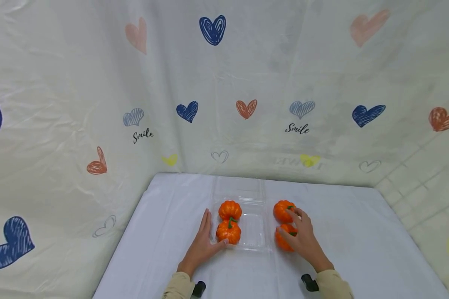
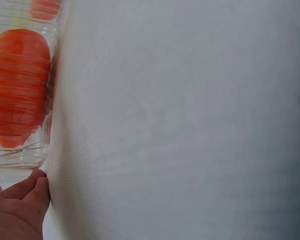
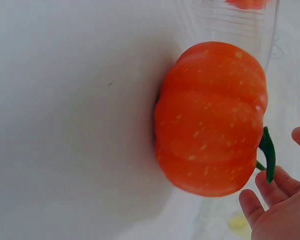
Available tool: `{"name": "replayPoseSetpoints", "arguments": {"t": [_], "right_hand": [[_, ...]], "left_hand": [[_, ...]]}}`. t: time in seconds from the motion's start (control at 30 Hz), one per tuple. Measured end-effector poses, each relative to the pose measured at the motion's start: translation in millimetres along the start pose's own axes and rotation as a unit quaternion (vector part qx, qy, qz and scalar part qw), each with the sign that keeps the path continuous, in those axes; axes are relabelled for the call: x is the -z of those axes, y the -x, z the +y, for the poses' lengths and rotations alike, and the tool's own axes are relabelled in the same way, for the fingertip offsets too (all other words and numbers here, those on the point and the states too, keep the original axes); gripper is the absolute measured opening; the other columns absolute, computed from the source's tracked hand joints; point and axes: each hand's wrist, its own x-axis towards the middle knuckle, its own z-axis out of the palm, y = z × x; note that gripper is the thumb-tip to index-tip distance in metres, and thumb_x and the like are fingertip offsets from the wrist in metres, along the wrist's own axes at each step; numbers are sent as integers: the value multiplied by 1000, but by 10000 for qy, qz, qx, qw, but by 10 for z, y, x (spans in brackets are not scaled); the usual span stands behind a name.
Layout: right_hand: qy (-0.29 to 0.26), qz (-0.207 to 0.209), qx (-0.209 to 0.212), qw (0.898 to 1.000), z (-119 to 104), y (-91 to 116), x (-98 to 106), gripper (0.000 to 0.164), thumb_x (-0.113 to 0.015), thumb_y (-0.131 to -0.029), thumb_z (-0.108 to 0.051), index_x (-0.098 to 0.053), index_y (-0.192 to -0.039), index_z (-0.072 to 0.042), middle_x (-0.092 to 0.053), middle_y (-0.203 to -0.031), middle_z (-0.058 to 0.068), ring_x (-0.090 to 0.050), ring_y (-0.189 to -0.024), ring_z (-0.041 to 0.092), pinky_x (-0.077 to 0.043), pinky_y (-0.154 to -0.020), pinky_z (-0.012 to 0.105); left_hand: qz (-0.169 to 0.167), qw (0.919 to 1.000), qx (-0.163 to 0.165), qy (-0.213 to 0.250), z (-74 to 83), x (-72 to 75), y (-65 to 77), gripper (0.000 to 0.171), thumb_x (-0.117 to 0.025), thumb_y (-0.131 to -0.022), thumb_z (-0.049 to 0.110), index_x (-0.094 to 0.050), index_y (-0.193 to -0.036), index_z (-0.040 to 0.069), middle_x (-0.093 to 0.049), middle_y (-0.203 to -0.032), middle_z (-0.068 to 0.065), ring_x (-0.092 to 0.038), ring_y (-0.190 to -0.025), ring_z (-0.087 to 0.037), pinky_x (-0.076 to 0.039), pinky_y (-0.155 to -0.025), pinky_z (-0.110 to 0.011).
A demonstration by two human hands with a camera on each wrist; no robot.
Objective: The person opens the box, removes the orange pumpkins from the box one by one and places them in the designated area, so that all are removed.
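Note:
A clear plastic box (image 1: 253, 230) lies on the table with its lid (image 1: 239, 187) folded back. Two small orange pumpkins with green stems fill its left half, a far one (image 1: 230, 210) and a near one (image 1: 226, 233). My left hand (image 1: 201, 248) rests along the box's left side, fingers extended, thumb at the near corner. Right of the box are two more pumpkins, one farther (image 1: 281, 211) and one nearer (image 1: 283, 240). Over these two hovers my right hand (image 1: 306, 240), fingers spread. In the right wrist view its fingertips (image 3: 251, 204) are near a pumpkin's (image 3: 210, 120) stem.
A white cloth (image 1: 340, 232) covers the table. Behind and beside it hangs a pale curtain (image 1: 262, 137) printed with hearts. Dark straps or devices (image 1: 309, 283) sit at both wrists, near the beige sleeves (image 1: 331, 284).

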Motion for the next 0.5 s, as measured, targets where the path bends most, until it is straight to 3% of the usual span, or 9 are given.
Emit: {"name": "replayPoseSetpoints", "arguments": {"t": [0.5], "right_hand": [[-175,144,323,9992,-223,-164,-115,66,-77,-99,-32,-53,-151,0,-28,-164,26,-28,-147,50,-39,-109,77]], "left_hand": [[-26,10000,-73,-19,-1,-2,9,124,-77,-89,66,-8,-173,7,-1,-180,-6,-14,-163,-34,-26,-124,-60]]}}
